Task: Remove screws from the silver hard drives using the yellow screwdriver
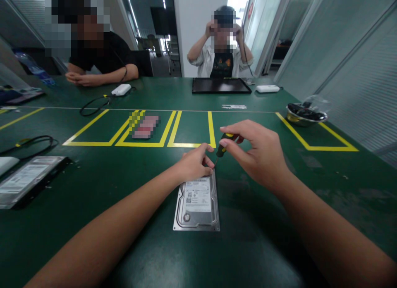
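A silver hard drive with a white label lies flat on the green table in front of me. My left hand is bent over its far end, thumb and curled fingers gripping near the far right corner. Between the thumb and fingers of my right hand is a black and yellow screwdriver, tilted with its thin shaft pointing down. The tip comes down at the drive's far right corner, close to my left fingertips. Whether it sits in a screw is too small to make out.
Another drive-like unit lies at the left, beside a cable. Yellow tape marks boxes on the table; a blurred pinkish object lies in one. A metal bowl holds dark items. Two people sit across, behind a black panel.
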A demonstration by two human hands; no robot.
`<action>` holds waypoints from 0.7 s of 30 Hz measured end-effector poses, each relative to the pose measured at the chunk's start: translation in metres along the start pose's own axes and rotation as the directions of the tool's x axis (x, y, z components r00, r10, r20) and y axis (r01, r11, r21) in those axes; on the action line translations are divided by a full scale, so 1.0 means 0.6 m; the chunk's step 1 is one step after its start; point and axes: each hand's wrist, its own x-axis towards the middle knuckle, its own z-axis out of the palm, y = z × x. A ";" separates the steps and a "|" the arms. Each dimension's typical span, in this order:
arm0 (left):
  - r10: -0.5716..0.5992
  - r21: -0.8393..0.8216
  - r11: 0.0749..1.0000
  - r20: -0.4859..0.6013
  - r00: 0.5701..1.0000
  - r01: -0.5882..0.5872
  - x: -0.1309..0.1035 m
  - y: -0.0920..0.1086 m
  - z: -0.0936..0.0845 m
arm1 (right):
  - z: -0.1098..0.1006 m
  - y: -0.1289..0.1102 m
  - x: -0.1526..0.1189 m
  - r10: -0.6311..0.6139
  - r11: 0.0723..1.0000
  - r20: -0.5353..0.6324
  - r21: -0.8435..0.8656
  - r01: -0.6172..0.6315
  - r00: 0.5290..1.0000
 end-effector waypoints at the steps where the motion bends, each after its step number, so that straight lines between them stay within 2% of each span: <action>1: -0.002 -0.002 1.000 0.000 1.000 0.002 0.000 0.000 0.000 | -0.001 0.000 0.000 0.003 1.000 0.009 0.007 -0.003 1.000; 9: 0.038 -0.048 0.998 -0.065 0.997 -0.041 -0.003 -0.002 0.002 | 0.000 -0.002 -0.003 0.042 0.998 0.063 0.042 -0.044 0.997; 15: 0.066 0.042 0.997 -0.157 0.985 -0.060 -0.009 0.000 -0.013 | -0.017 -0.005 0.000 0.058 0.998 -0.034 0.005 -0.058 0.998; 18: 0.057 0.053 0.997 -0.194 0.979 -0.047 -0.010 -0.006 -0.023 | -0.025 -0.003 0.002 0.068 0.997 -0.059 -0.039 -0.071 0.996; 21: 0.056 0.014 0.998 -0.269 0.962 -0.054 -0.013 -0.010 -0.028 | -0.024 0.001 0.000 0.059 0.985 -0.021 -0.159 -0.062 0.998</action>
